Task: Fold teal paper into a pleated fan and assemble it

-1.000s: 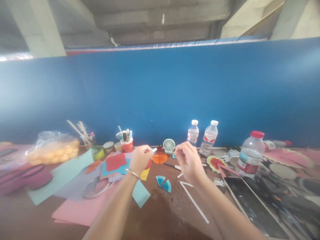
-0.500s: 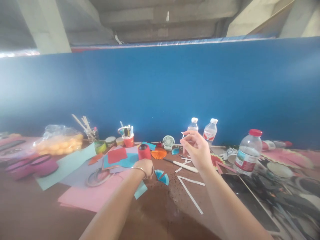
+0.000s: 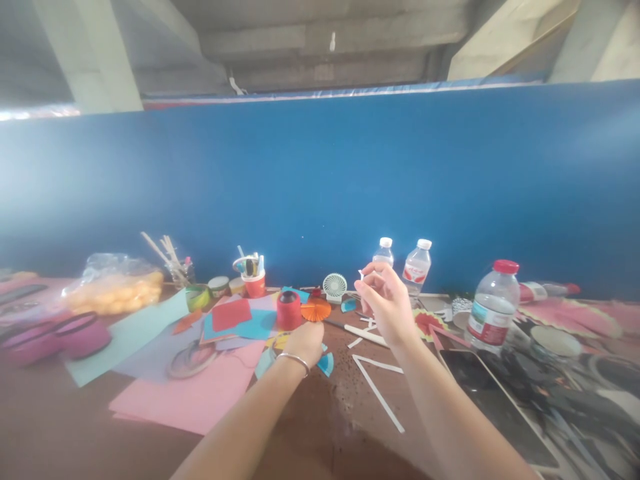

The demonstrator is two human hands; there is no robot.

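My right hand (image 3: 384, 297) is raised above the table, thumb and fingertips pinched on a small white scrap (image 3: 361, 274), either paper or tape. My left hand (image 3: 304, 343), with a bracelet at the wrist, reaches down over a folded blue paper fan piece (image 3: 325, 364). Its fingers are hidden behind the back of the hand, so any grip is out of sight. Just beyond it lie an orange pleated paper fan (image 3: 315, 309) and a red spool-like cylinder (image 3: 289, 311). White strips (image 3: 380, 393) lie on the brown table below my right hand.
Pink paper sheets (image 3: 185, 400) spread at the left, near a bag of yellow items (image 3: 117, 290). A small fan (image 3: 335, 287) and a cup of tools (image 3: 255, 285) stand along the back. A red-capped bottle (image 3: 494, 310) and a dark tablet (image 3: 493, 403) occupy the right.
My left hand has moved right, from beside the red cylinder to over the blue fan pieces. My right hand keeps its pinch on the white scrap. The view has shifted slightly.
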